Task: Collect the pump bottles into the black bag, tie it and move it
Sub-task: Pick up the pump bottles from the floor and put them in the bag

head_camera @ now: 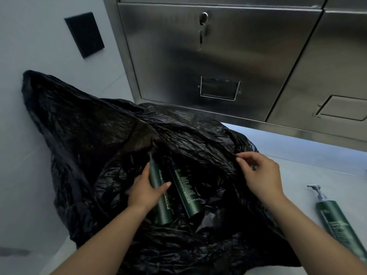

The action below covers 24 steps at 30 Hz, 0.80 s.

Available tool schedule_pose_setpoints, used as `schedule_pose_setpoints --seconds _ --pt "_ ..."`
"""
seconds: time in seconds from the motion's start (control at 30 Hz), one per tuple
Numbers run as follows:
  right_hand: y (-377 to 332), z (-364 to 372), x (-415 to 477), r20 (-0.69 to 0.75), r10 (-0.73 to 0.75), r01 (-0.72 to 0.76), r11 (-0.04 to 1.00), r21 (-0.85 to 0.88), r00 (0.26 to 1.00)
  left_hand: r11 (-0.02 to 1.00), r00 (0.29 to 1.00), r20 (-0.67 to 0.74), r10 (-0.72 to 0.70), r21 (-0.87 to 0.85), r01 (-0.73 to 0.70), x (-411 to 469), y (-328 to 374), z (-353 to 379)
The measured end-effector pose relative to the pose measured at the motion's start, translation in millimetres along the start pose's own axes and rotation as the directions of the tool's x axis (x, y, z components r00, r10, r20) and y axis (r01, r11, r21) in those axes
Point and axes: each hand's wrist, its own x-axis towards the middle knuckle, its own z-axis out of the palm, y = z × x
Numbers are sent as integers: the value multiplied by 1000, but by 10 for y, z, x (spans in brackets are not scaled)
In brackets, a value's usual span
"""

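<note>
Roughly midway, judging by the head view: the black bag [111, 135] lies crumpled and open on the pale counter [297, 167], its far left corner propped against the wall, with steel cabinet fronts [218, 60] beyond it.

Two green pump bottles lie side by side in the bag's mouth, pump ends pointing away. The left hand [145, 191] is wrapped around the left bottle [158, 193], thumb over its front and fingers curled behind it, so it is closed on that bottle; whether the bottle rests on the plastic or is still carried in the hand cannot be told. The second bottle [186, 193] lies just to its right, touching or nearly so, and no hand is on it.

The right hand [260, 175] is at the bag's right edge, thumb and forefinger pinching a fold of the plastic rim and holding the opening up, the other fingers loosely bent.

A third bottle [337, 221] lies on the counter at near right, outside the bag and well apart from both hands, its silver pump pointing away.

So two bottles look as good as collected and at least one is left to fetch. The bag is not yet gathered or tied, and moving it remains to be done.
</note>
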Motion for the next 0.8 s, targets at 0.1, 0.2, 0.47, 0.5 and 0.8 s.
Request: schedule_pose_setpoints --seconds 0.1,0.2,0.47,0.5,0.8 --pt "15 -30 -11 19 -9 9 1000 2 1000 999 1000 4 24 46 -24 -78 -39 -20" --pt "-16 -68 -15 39 -12 11 1000 21 999 992 996 14 93 83 -93 -202 -6 -112" --pt "-205 -560 -46 179 -60 55 998 31 982 905 937 22 349 253 -343 -649 665 -345" --pt "-202 -671 -35 176 -44 39 999 33 983 890 923 27 383 255 -377 -696 794 -333" --pt "223 -1810 -261 68 207 -211 976 50 976 779 793 195 577 162 -606 -1061 1978 296"
